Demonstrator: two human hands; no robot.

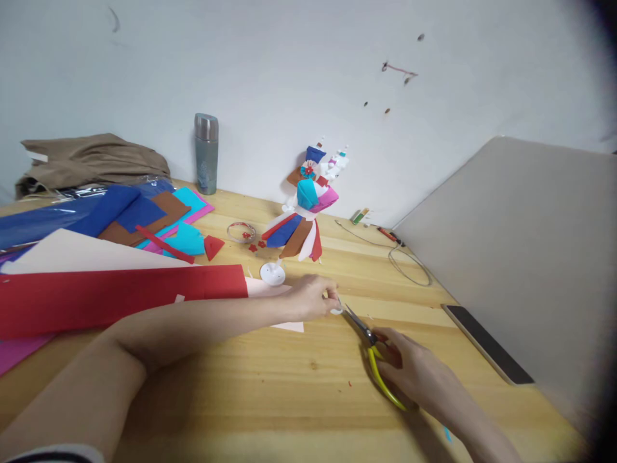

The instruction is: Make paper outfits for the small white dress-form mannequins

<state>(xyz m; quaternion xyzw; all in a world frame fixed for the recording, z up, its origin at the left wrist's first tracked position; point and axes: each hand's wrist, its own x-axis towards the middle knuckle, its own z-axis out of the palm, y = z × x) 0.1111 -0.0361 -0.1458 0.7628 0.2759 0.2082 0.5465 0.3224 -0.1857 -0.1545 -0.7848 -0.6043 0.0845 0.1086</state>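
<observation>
Between the pinched fingers of my left hand [315, 296] is a small white piece [336, 311], too small to make out fully. My right hand [409, 363] grips scissors with yellow handles [380, 382]. Their blades point up and left, with the tips close to the white piece. Behind my left hand stands a doll-like figure [306, 199] dressed in strips and folds of coloured paper or felt. A round white disc [272, 274] lies in front of it. Beside it are a clear ring [241, 232] and small red flower shapes [253, 247].
Coloured sheets, including a long red one [120, 292], cover the left side. A flask [206, 154] and brown cloth [96, 161] are by the wall. At right are a phone [486, 344], a thin cable [409, 276] and a grey panel [520, 244].
</observation>
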